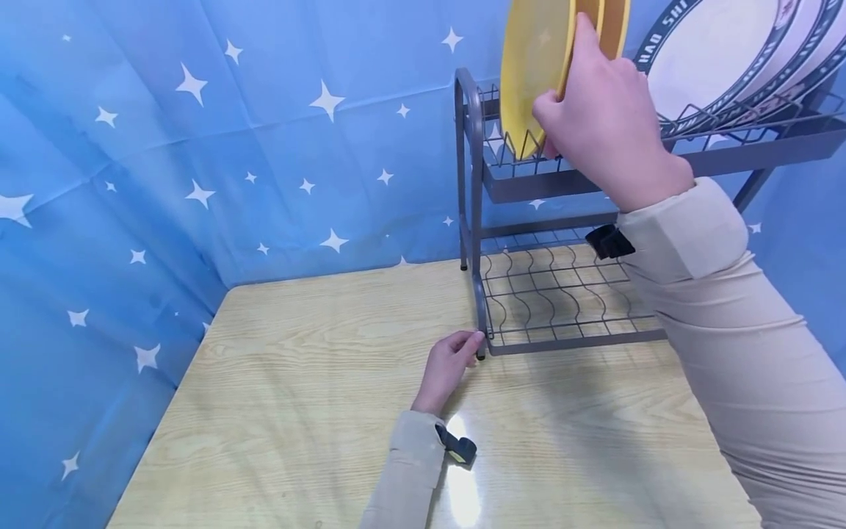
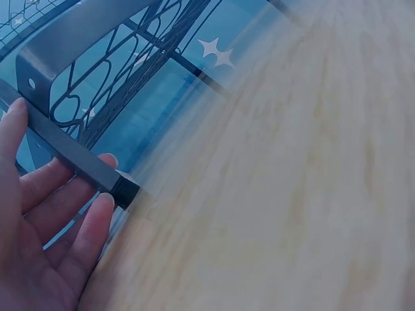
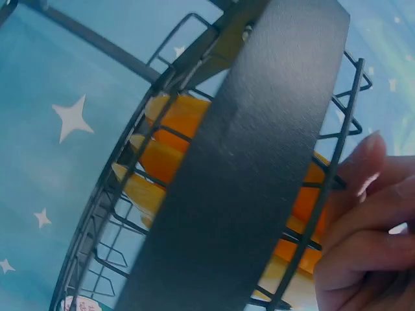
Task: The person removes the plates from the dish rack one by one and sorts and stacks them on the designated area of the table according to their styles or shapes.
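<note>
My right hand point(image 1: 604, 117): pinches a yellow plate point(image 1: 535, 66), on edge in the rack point(image 1: 548, 186); patterned plates point(image 1: 710, 51), right of that hand. My left hand point(image 1: 446, 367), below: holds the rack's leg point(image 2: 71, 149).

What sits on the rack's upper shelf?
Yellow plates and white plates with dark rims stand in the upper shelf. The right hand hides part of the shelf behind it, so anything there cannot be seen.

Three yellow plates point(image 1: 537, 66) stand on edge, side by side, at the left end of the rack's point(image 1: 542, 187) upper tier; the right hand point(image 1: 604, 110) grips the leftmost. The grey wire-shelved rack stands along the worktop's point(image 1: 297, 382) back edge, the left hand point(image 1: 449, 364) holding its front left leg.
</note>
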A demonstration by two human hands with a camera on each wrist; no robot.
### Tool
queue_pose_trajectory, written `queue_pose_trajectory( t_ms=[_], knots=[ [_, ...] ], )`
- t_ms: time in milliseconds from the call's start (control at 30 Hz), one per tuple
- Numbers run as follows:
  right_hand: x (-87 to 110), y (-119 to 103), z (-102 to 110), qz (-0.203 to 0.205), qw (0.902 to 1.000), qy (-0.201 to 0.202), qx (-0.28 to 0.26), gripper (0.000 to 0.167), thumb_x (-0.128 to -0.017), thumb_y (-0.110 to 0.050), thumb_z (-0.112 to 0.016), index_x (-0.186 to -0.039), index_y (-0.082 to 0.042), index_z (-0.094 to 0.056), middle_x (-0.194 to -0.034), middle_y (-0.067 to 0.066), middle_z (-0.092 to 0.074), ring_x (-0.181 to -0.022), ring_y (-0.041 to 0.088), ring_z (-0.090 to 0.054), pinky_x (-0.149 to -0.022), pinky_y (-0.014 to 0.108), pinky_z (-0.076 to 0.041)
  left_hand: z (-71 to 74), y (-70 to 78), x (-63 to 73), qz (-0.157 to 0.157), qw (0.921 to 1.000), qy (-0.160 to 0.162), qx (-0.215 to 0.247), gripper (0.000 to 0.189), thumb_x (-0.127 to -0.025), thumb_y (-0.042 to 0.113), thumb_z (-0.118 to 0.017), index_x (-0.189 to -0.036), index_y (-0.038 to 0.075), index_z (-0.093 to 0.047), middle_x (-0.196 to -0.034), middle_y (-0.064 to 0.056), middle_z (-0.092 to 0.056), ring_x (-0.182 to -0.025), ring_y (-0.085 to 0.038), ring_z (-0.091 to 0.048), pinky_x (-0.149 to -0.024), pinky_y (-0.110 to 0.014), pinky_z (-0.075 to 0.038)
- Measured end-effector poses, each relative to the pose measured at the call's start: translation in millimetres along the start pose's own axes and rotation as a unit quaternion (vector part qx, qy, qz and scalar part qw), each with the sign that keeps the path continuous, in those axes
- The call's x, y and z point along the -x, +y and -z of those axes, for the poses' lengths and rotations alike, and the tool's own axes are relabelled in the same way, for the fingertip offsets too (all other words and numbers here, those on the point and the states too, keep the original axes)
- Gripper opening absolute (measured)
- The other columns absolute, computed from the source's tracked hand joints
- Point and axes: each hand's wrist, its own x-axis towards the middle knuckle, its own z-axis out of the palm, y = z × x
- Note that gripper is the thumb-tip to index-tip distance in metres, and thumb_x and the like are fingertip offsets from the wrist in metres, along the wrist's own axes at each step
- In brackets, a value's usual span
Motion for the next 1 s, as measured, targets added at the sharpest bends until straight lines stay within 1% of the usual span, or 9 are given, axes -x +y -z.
queue_pose_trajectory(
  t_ms=[67,133,267,400,633,733,833,900,1000],
  knots=[
    [-0.5,2,-1,-0.010,0.9997,-0.013,-0.018,0.061,-0.088,-0.023,-0.040,-0.140,-0.013,-0.012,-0.117,0.022,-0.053,-0.068,0.029,-0.063,-0.046,0.020,-0.048,-0.4,-0.1,0.1,-0.003,1.0000,0.000,0.000,0.042,-0.077,0.064,-0.049,-0.094,0.031,-0.066,-0.081,0.001,-0.065,-0.066,-0.014,-0.060,-0.064,-0.031,-0.045],
    [-0.8,4,-1,-0.010,0.9996,-0.013,-0.024,0.060,-0.087,-0.023,-0.041,-0.139,-0.013,-0.013,-0.114,0.021,-0.055,-0.064,0.027,-0.063,-0.045,0.021,-0.048,-1.1,-0.2,-0.4,-0.006,1.0000,0.000,-0.001,0.041,-0.076,0.064,-0.050,-0.094,0.031,-0.067,-0.081,0.001,-0.065,-0.066,-0.014,-0.060,-0.064,-0.031,-0.045],
    [-1.1,4,0,0.002,0.9998,-0.001,-0.022,0.059,-0.085,-0.019,-0.041,-0.138,-0.012,-0.015,-0.107,0.023,-0.057,-0.055,0.025,-0.062,-0.042,0.023,-0.048,-2.3,-0.4,-2.0,-0.011,0.9999,-0.002,-0.003,0.040,-0.076,0.063,-0.051,-0.094,0.031,-0.067,-0.081,0.004,-0.066,-0.066,-0.013,-0.060,-0.064,-0.031,-0.046],
    [2.0,4,-1,0.027,0.9993,0.022,-0.013,0.056,-0.084,-0.016,-0.040,-0.136,-0.009,-0.021,-0.100,0.023,-0.059,-0.050,0.025,-0.059,-0.038,0.021,-0.045,-2.1,-2.6,-2.1,-0.008,0.9999,-0.006,0.000,0.037,-0.077,0.061,-0.053,-0.094,0.031,-0.067,-0.082,0.006,-0.066,-0.066,-0.014,-0.060,-0.064,-0.031,-0.046],
    [6.2,5,1,0.055,0.9947,0.086,0.014,0.061,-0.083,-0.015,-0.039,-0.140,-0.013,-0.020,-0.097,0.024,-0.060,-0.058,0.033,-0.058,-0.034,0.013,-0.035,-3.0,-3.8,-3.5,-0.012,0.9998,-0.014,0.005,0.034,-0.078,0.058,-0.054,-0.095,0.031,-0.067,-0.083,0.006,-0.066,-0.066,-0.013,-0.060,-0.062,-0.031,-0.047],
    [7.6,6,2,0.066,0.9919,0.106,0.026,0.062,-0.083,-0.013,-0.039,-0.141,-0.012,-0.019,-0.089,0.024,-0.060,-0.061,0.034,-0.055,-0.039,0.019,-0.037,-3.3,-3.9,-3.7,-0.008,0.9995,-0.022,0.020,0.034,-0.078,0.056,-0.056,-0.096,0.030,-0.066,-0.086,0.005,-0.066,-0.068,-0.015,-0.061,-0.064,-0.031,-0.048],
    [10.9,8,4,0.073,0.9893,0.123,0.027,0.060,-0.082,-0.012,-0.039,-0.140,-0.010,-0.023,-0.082,0.023,-0.059,-0.063,0.035,-0.054,-0.043,0.024,-0.036,-4.0,-4.5,-2.9,-0.003,0.9987,-0.031,0.039,0.033,-0.077,0.054,-0.059,-0.098,0.028,-0.066,-0.089,0.004,-0.066,-0.071,-0.018,-0.062,-0.067,-0.033,-0.048],
    [13.8,10,6,0.074,0.9882,0.132,0.024,0.058,-0.082,-0.012,-0.039,-0.138,-0.010,-0.025,-0.083,0.023,-0.059,-0.065,0.037,-0.054,-0.045,0.020,-0.035,-4.8,-4.3,-2.5,0.001,0.9983,-0.034,0.048,0.033,-0.077,0.052,-0.060,-0.098,0.028,-0.066,-0.089,0.004,-0.066,-0.071,-0.019,-0.062,-0.068,-0.033,-0.048],
    [17.5,12,11,0.077,0.9865,0.143,0.021,0.054,-0.084,-0.014,-0.039,-0.136,-0.010,-0.029,-0.093,0.024,-0.061,-0.068,0.038,-0.058,-0.044,0.007,-0.029,-6.6,-3.7,-3.0,0.005,0.9978,-0.036,0.055,0.035,-0.076,0.053,-0.060,-0.099,0.027,-0.066,-0.090,0.004,-0.066,-0.072,-0.018,-0.062,-0.068,-0.032,-0.049]
  ],
)
